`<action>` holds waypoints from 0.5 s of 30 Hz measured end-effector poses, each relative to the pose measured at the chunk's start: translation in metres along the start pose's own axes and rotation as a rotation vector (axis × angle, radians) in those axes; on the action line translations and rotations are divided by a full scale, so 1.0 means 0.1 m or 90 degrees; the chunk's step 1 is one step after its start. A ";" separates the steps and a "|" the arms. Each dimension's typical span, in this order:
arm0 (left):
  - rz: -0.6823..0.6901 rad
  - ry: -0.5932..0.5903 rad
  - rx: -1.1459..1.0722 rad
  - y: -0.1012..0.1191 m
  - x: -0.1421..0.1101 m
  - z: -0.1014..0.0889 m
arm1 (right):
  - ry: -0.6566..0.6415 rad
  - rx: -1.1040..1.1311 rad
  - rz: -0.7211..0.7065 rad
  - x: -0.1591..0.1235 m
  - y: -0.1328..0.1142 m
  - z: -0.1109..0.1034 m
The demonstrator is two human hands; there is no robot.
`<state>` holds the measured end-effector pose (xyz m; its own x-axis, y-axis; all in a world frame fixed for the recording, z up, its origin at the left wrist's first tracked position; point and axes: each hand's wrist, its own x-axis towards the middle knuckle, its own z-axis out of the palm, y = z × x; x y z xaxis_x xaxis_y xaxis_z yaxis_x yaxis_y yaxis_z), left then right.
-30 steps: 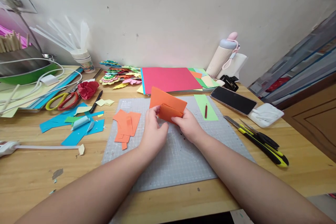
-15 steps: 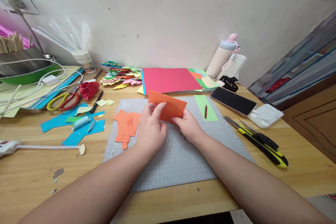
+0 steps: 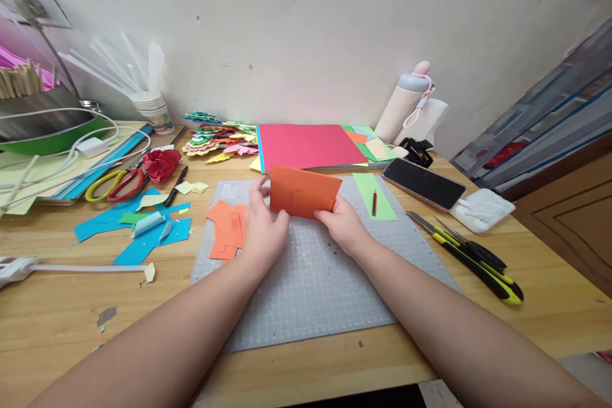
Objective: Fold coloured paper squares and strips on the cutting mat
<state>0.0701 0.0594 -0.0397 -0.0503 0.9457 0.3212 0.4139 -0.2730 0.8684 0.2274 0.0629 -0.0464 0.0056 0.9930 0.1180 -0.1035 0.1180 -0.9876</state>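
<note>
Raised over the grey cutting mat (image 3: 306,293) is a folded piece of orange paper (image 3: 306,188), its broad face toward me with a crease and a short slit-like line near the middle. My right hand (image 3: 347,224) pinches its lower right corner, thumb in front and fingers behind. At the left edge, my left hand (image 3: 264,223) curls loosely around the paper, thumb by the lower edge; some fingertips are hidden behind it. Orange paper scraps (image 3: 225,229) lie on the mat beside my left hand. A light green strip (image 3: 361,188) with a short dark red pencil (image 3: 374,203) on it lies right of the paper.
A utility knife (image 3: 473,261) and small scissors (image 3: 478,252) lie at right, near a phone (image 3: 424,183) and a white case (image 3: 484,210). Red paper (image 3: 310,145) lies behind the mat. Blue scraps (image 3: 138,236), red-and-yellow scissors (image 3: 117,185) and a glue gun (image 3: 14,269) are left.
My left fingers have moved from the front of the orange paper to its left edge. The paper has turned more squarely toward me, showing more of its face. My right hand keeps its corner.
</note>
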 end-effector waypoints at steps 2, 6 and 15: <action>-0.020 -0.059 -0.037 -0.06 0.01 0.03 | -0.002 0.001 0.002 0.01 0.02 0.00; -0.026 -0.040 -0.045 -0.07 0.00 0.07 | 0.001 0.015 -0.001 0.01 0.02 0.00; -0.137 -0.096 -0.363 0.08 0.07 -0.01 | -0.088 0.218 0.081 -0.09 -0.17 0.02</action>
<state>0.0726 0.0637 -0.0301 0.0678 0.9931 0.0962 -0.1435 -0.0857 0.9859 0.2274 0.0519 -0.0301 -0.1603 0.9865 0.0334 -0.4209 -0.0377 -0.9063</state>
